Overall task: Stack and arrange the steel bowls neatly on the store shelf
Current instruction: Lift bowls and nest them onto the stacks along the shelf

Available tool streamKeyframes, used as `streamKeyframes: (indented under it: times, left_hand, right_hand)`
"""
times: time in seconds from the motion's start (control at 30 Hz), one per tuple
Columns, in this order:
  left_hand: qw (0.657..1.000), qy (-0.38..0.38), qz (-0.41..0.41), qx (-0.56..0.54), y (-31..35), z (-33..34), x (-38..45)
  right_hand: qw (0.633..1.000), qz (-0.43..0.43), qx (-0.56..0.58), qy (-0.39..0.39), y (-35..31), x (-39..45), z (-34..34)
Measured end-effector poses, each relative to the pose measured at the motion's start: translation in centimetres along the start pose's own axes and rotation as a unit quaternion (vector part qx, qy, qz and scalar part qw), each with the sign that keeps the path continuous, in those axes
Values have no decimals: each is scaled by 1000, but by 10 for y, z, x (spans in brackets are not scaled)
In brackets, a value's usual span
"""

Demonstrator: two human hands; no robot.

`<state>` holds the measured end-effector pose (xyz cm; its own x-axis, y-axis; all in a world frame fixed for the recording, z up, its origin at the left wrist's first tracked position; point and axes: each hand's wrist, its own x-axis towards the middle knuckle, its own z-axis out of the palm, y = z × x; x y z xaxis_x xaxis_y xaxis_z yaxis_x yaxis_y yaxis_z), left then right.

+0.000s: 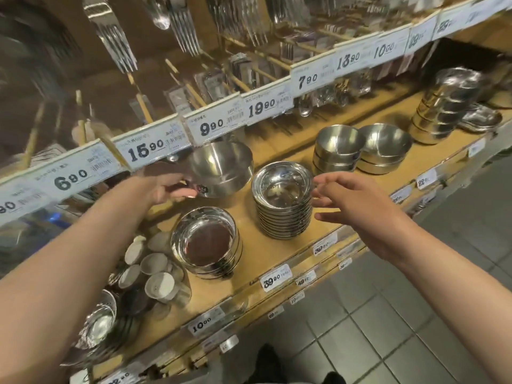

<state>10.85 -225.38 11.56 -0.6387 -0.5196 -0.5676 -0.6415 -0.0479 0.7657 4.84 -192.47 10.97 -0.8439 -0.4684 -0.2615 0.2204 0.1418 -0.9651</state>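
Observation:
A large steel bowl (pixel 221 169) is tilted at the back of the wooden shelf (pixel 279 253), and my left hand (pixel 173 188) grips its near rim. Just right of it stands a tall stack of shallow steel bowls (pixel 282 200). My right hand (pixel 357 200) hovers at that stack's right side, fingers spread, holding nothing. A short stack of wide bowls (pixel 206 243) sits at the shelf front below my left hand. Further right are two low stacks of deep bowls (pixel 336 149) (pixel 383 148) and a tall stack of bowls (pixel 440 106).
Price-tag strips (pixel 210 126) line the upper shelf edge right above the tilted bowl. Forks and spoons (pixel 116 42) hang above. Small cups (pixel 155 273) crowd the shelf's left end. A flat steel dish (pixel 482 117) lies at the far right. Grey floor tiles (pixel 388 314) lie below.

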Motion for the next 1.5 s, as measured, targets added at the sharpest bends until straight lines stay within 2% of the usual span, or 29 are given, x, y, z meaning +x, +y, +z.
streamKeyframes:
  times: [0.1,0.2,0.4,0.53,0.6,0.77,0.9,1.1,1.23,1.5]
  left_hand:
    - [998,-31,-36,28,8,4,-19]
    - [998,-21,-29,47,14,20,-53]
    - [999,-24,-13,-38,6,88,-105]
    - [996,-66,-14,-61,12,157,-133]
    - [994,-81,-13,-73,14,196,-144]
    - [989,-134,22,-50,18,266,-164]
    - [985,-163,62,9,24,287,-163]
    - [973,-178,144,24,28,312,-155]
    - [976,-164,141,12,30,341,-134]
    - [979,-156,119,-45,59,405,-61]
  right_hand:
    - [1000,-10,-16,-25,-6,-6,-14]
    - [999,-16,-6,-30,-9,-15,-32]
    - [999,7,4,-42,-5,-31,-66]
    - [998,41,39,-42,1,-49,-94]
    - [996,51,73,-25,6,-58,-115]
    - [989,40,114,82,11,-81,-173]
    - [988,33,108,107,19,-98,-210]
    - [986,58,106,112,29,-101,-243]
    - [982,91,109,123,38,-80,-265]
    - [977,98,88,168,37,10,-320]
